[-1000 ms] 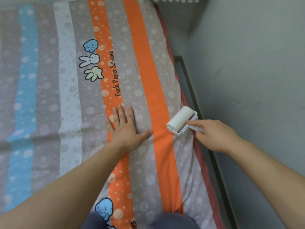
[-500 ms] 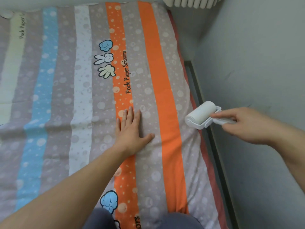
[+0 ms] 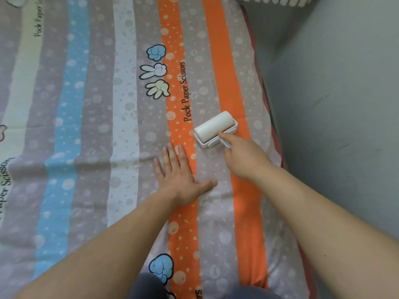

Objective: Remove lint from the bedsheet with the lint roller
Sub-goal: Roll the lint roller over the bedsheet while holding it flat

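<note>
The white lint roller [image 3: 213, 128] sits just ahead of my right hand [image 3: 244, 160], its drum lying across a grey strip and the plain orange stripe of the striped bedsheet [image 3: 97, 126], apparently touching the cloth. My right fingers curl round its handle, the index finger stretched along the frame. Beside that hand, my left hand [image 3: 179, 175] lies flat on the sheet, fingers straight and thumb spread. Past my right hand stands a grey wall [image 3: 334, 104].
</note>
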Action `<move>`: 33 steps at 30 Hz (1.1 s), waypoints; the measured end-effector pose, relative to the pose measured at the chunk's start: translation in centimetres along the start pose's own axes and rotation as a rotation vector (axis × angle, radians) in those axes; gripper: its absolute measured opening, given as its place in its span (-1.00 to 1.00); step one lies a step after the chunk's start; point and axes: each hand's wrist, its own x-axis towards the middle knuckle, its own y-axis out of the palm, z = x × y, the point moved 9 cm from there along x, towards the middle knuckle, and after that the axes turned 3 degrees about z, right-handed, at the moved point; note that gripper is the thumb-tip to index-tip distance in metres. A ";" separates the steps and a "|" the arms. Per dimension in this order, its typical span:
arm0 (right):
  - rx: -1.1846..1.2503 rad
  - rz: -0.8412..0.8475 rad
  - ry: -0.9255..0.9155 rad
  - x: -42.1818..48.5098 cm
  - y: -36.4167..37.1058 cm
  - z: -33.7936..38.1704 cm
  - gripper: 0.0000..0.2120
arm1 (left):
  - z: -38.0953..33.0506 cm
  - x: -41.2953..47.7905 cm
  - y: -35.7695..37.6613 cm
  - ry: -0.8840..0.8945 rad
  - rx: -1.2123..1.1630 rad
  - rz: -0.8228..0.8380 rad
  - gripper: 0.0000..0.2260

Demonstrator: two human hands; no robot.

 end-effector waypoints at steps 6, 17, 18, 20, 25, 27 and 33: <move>-0.041 0.016 0.014 -4.2 -0.3 -3.0 -0.49 | 0.1 0.0 0.0 0.012 0.005 0.023 0.18; -0.157 0.110 0.129 -11.9 -1.6 -8.2 -0.50 | -0.4 -1.2 -0.6 0.021 0.031 -0.042 0.05; -0.182 0.141 0.139 -12.6 -2.0 -8.4 -0.50 | -0.4 -1.4 -0.7 0.022 0.039 -0.047 0.04; -0.235 0.195 0.145 -13.9 -3.3 -8.8 -0.50 | -0.4 -1.6 -1.0 0.023 0.036 -0.076 0.03; -0.212 0.207 0.152 -15.0 -7.0 -7.0 -0.54 | 0.2 -2.2 -2.9 0.085 -0.020 -0.216 -0.08; -0.206 0.184 0.121 -14.1 -7.5 -5.0 -0.54 | 1.4 -2.2 -4.0 0.069 -0.043 -0.267 -0.07; -0.157 -0.033 -0.053 -6.9 -4.6 4.0 -0.49 | 6.1 -0.6 -4.6 -0.041 0.046 -0.193 0.15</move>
